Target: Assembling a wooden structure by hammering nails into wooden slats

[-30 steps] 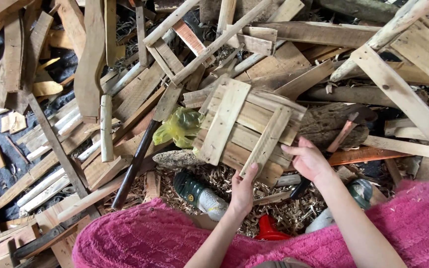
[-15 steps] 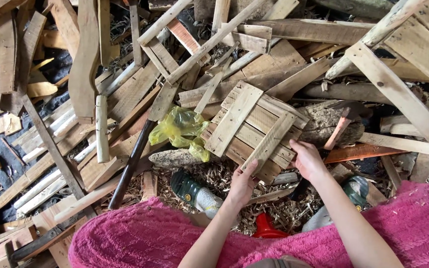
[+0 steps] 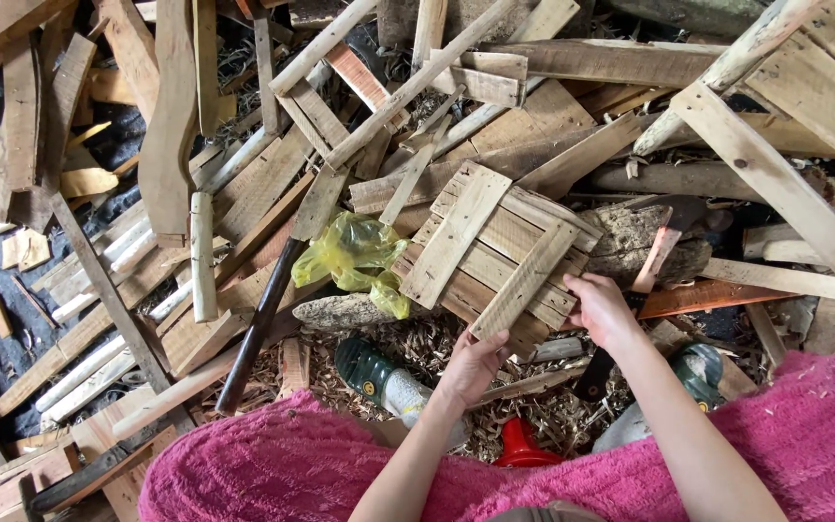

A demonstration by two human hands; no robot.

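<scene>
A small slatted wooden pallet piece (image 3: 495, 249) lies tilted on a heap of scrap wood. My left hand (image 3: 471, 365) grips its near lower corner from underneath. My right hand (image 3: 599, 307) holds its right edge, fingers curled over the slats. A crumpled yellow plastic bag (image 3: 355, 256) lies just left of the pallet piece. A rough log (image 3: 645, 242) sits behind its right side. A pink towel (image 3: 282, 469) covers my lap below both forearms.
Loose planks, slats and round sticks are piled all around. A dark long handle (image 3: 255, 333) lies slanted at the left. A green and white bottle (image 3: 379, 377) rests in wood shavings by my left wrist. A red object (image 3: 519, 449) and an orange strip (image 3: 693, 298) lie near my right arm.
Both hands have kept hold of the pallet piece, which has shifted slightly up and to the right; more of the yellow bag shows beside it.
</scene>
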